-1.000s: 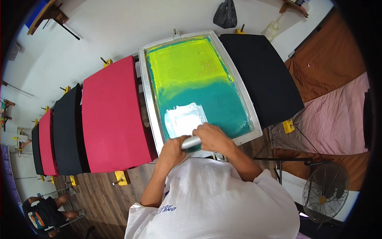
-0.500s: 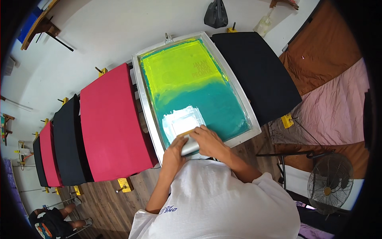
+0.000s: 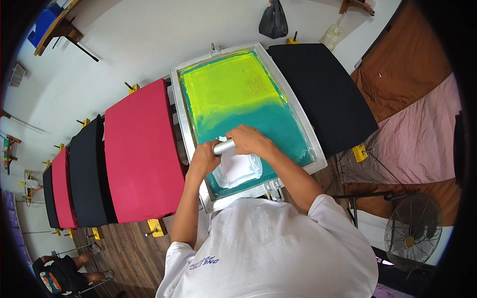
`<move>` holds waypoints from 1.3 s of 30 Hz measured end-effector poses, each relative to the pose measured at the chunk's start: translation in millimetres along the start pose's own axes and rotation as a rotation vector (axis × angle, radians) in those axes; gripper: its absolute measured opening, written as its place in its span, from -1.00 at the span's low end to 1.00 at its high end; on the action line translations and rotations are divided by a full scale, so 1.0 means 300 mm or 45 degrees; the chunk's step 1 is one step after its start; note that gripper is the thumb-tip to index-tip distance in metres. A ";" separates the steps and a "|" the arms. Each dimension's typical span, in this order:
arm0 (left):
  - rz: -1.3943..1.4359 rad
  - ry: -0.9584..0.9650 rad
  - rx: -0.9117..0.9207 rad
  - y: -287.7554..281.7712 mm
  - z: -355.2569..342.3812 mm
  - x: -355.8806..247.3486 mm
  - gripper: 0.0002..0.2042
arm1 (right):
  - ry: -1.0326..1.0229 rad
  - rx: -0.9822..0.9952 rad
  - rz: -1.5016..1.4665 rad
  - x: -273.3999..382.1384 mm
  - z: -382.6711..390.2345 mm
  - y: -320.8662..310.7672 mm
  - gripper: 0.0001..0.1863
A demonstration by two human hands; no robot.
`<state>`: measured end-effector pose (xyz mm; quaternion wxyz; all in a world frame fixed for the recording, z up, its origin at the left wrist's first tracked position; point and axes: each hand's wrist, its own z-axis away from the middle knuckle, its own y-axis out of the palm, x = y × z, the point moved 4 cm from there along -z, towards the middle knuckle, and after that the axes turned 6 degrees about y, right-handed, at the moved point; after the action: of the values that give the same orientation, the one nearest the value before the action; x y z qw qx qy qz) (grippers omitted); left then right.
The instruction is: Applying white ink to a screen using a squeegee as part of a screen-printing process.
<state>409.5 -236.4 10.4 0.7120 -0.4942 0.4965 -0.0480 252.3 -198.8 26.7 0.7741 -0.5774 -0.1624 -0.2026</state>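
A printing screen in a silver frame [image 3: 295, 111] lies across the middle, with yellow-green ink [image 3: 218, 82] over its far half and teal ink [image 3: 293, 144] over the near half. My left hand [image 3: 204, 158] is closed round the left end of a silver squeegee [image 3: 223, 146]. My right hand [image 3: 248, 140] grips its right end, fingers wrapped over it. The squeegee lies over the top part of a white, pale patch [image 3: 237, 170] in the teal area; its blade is hidden.
Pink [image 3: 139, 149] and black boards [image 3: 87, 174] line up at left on yellow brackets [image 3: 156, 227]; another black board [image 3: 323, 94] adjoins the screen at right. A fan [image 3: 412, 233] stands lower right, beside hanging cloths [image 3: 407, 149]. Another person [image 3: 64, 273] is at lower left.
Both hands and the squeegee have moved away from me, up the screen from its near edge; the white patch now shows below them, paler and pinkish inside.
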 end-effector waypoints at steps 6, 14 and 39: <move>0.025 0.041 -0.044 0.018 0.042 -0.022 -0.58 | 0.020 0.018 0.007 -0.016 0.017 0.046 -0.67; -0.021 -0.022 -0.023 0.067 0.128 -0.092 -0.45 | -0.071 -0.177 0.036 -0.015 0.130 0.095 -0.71; 0.075 -0.070 0.009 0.143 0.303 -0.184 -0.43 | 0.022 -0.144 -0.004 0.018 0.347 0.163 -0.62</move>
<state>432.3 -124.3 16.3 0.7282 -0.4781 0.4908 -0.0152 279.7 -87.3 18.1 0.7412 -0.6183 -0.1448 -0.2176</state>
